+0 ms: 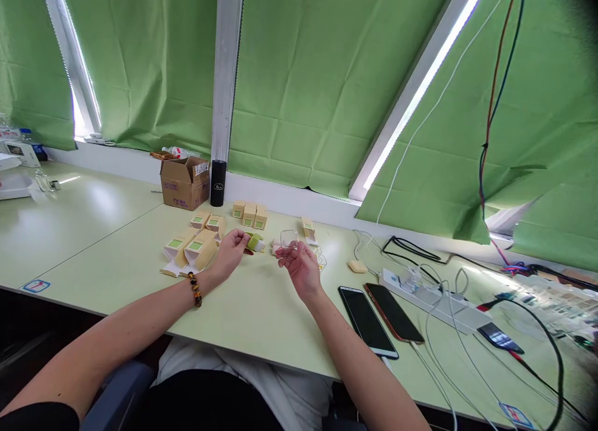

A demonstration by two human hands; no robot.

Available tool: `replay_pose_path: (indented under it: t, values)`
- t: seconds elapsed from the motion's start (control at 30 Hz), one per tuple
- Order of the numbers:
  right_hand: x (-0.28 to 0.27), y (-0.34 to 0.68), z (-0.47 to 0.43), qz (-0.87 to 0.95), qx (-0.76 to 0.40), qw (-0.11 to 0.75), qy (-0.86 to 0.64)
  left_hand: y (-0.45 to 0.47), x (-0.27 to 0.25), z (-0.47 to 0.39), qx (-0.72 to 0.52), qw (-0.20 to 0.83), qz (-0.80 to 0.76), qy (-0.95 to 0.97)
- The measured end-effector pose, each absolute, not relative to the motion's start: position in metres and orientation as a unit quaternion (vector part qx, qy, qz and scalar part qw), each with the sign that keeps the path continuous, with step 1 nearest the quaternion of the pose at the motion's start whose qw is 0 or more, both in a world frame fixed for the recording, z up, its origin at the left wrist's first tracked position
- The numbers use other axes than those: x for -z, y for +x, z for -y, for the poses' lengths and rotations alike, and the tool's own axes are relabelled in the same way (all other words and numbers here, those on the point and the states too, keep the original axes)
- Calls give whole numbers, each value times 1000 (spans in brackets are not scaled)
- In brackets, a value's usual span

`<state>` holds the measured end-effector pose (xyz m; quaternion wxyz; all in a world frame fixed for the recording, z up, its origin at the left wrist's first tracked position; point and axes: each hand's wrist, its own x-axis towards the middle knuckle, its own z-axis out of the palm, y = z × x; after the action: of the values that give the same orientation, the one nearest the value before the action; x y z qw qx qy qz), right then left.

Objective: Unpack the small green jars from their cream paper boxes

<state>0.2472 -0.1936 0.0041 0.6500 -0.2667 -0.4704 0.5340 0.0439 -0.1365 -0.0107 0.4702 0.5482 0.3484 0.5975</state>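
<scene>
Over the worktop (252, 309): left hand (232, 250), grip clamped on a small green-and-white item (255, 243); right hand (303, 269), grip pinched on a clear piece (289, 236), held up to its right. Open yellow cartons (200, 249) beside left hand. Two phones (368, 322) lie right of the right forearm.
</scene>
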Motion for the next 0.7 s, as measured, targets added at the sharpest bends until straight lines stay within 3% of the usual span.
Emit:
replay_pose_path:
  t: [0.13,0.3,0.47,0.57,0.7]
  values:
    - [-6,254,190,471,-521,651,-287,44,10,136,-597,471,-350,547]
    - [-15,279,179,586,-286,631,-419,44,8,138,-595,479,-350,543]
    - [-21,305,177,693,23,444,-567,43,5,141,-589,479,-362,541]
    - [-19,308,179,719,68,330,-608,43,4,142,-588,479,-363,541]
    - [-14,305,180,743,73,248,-617,43,3,142,-591,481,-352,544]
